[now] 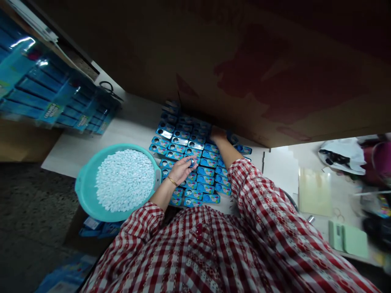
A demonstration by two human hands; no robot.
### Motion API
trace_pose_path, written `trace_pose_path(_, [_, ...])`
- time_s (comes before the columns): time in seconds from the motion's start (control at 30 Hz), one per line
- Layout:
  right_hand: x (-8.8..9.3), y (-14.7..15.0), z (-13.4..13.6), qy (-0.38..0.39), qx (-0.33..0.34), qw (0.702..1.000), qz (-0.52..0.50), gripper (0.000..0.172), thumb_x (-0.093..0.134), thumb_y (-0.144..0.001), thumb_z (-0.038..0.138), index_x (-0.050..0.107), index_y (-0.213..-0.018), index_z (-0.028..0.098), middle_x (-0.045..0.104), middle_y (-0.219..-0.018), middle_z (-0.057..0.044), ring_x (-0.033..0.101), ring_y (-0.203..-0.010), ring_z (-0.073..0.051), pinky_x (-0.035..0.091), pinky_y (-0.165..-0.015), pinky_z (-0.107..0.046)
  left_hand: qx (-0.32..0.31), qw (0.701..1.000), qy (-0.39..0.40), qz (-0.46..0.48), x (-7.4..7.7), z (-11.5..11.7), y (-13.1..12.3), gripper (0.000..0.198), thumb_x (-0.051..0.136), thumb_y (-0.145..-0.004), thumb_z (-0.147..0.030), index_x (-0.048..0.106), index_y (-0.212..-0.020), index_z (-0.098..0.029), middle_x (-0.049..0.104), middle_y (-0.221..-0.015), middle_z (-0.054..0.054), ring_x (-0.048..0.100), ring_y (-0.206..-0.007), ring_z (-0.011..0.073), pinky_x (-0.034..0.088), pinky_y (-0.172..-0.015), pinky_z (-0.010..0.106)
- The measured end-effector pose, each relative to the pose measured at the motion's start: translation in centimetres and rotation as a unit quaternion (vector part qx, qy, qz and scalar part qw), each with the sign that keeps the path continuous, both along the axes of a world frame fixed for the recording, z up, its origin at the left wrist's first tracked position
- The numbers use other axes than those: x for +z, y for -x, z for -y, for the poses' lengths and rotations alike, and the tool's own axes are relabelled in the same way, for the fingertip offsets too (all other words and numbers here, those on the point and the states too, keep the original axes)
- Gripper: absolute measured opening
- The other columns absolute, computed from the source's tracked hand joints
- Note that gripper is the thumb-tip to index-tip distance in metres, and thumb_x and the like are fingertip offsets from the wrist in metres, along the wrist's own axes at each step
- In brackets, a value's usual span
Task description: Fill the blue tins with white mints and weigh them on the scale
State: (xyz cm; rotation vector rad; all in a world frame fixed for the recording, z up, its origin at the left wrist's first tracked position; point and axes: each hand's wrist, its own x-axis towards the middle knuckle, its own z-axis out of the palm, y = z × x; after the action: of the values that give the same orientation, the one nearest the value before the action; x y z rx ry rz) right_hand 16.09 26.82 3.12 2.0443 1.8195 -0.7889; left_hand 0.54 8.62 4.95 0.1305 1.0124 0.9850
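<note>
Rows of small blue tins (205, 171) with coloured print lie across the white table. Above the middle rows is my left hand (181, 169), its fingers pinched on a small round blue piece (192, 163); its exact kind is too small to make out. My right hand (217, 134) reaches to the far rows beside the cardboard, and its fingers are lost in shadow, so whether it holds anything cannot be seen. Left of the tins stands a turquoise basin (82, 191) full of small white candies (125, 181).
A large cardboard box (195, 53) looms behind the tins. Blue packs in clear wrap (51, 93) are stacked at left, near black scissors (110, 89). To the right lie a yellowish sheet (314, 191), a pale green item (354, 240) and a white plastic bag (342, 152).
</note>
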Motion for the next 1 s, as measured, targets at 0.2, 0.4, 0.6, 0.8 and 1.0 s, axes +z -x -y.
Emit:
trace_pose_path(0.2, [1.6, -0.4, 2.7, -0.042, 0.007, 0.999, -0.024, 0.038, 0.06, -0.081, 0.023, 0.059, -0.118, 0.014, 0.061, -0.12, -0.017, 0.057, -0.113, -0.027, 0.047, -0.09, -0.038, 0.04, 0.995, 0.037, -0.088, -0.6, -0.6, -0.7, 0.013, 0.07, -0.07, -0.01, 0.061, -0.078, -0.012, 0.061, -0.066, 0.001, 0.061, -0.059, 0.0092, 0.047, -0.053, 0.019])
trace_pose_path(0.4, [2.2, 0.9, 11.2, -0.019, 0.036, 0.948, -0.315, 0.026, 0.053, -0.086, 0.037, 0.067, -0.102, 0.023, 0.071, -0.089, -0.001, 0.067, -0.081, -0.015, 0.052, -0.074, -0.024, 0.071, 0.98, 0.059, -0.176, -1.6, -1.2, -1.7, 0.019, 0.075, -0.063, -0.01, 0.06, -0.074, -0.011, 0.057, -0.056, -0.002, 0.053, -0.049, 0.0069, 0.038, -0.045, 0.017])
trace_pose_path(0.6, [3.3, 0.8, 11.4, 0.044, 0.063, 0.919, -0.388, 0.019, 0.061, -0.081, 0.031, 0.069, -0.094, 0.02, 0.071, -0.074, 0.001, 0.066, -0.064, -0.012, 0.053, -0.063, -0.022, 0.067, 0.993, 0.056, -0.074, -0.9, -1.5, -2.6, 0.019, 0.074, -0.062, -0.007, 0.06, -0.075, -0.012, 0.065, -0.066, 0.001, 0.058, -0.057, 0.0066, 0.042, -0.053, 0.017])
trace_pose_path(0.8, [3.7, -1.0, 4.6, -0.055, 0.063, 0.966, -0.246, 0.025, 0.052, -0.082, 0.012, 0.067, -0.1, 0.017, 0.07, -0.1, -0.005, 0.066, -0.091, -0.016, 0.048, -0.085, -0.027, 0.085, 0.995, 0.02, -0.044, -0.4, -1.9, -0.8, 0.017, 0.072, -0.069, -0.018, 0.065, -0.083, -0.011, 0.065, -0.071, 0.002, 0.059, -0.062, 0.0074, 0.043, -0.052, 0.016])
trace_pose_path(1.0, [1.8, -2.0, -1.7, -0.09, 0.064, 0.993, -0.043, 0.029, 0.053, -0.082, 0.012, 0.065, -0.108, 0.01, 0.063, -0.116, -0.018, 0.056, -0.114, -0.023, 0.041, -0.096, -0.034, 0.079, 0.997, 0.025, -0.006, 0.0, -1.3, 1.3, 0.022, 0.063, -0.07, -0.012, 0.067, -0.092, -0.011, 0.066, -0.083, 0.006, 0.063, -0.076, 0.0128, 0.048, -0.061, 0.021])
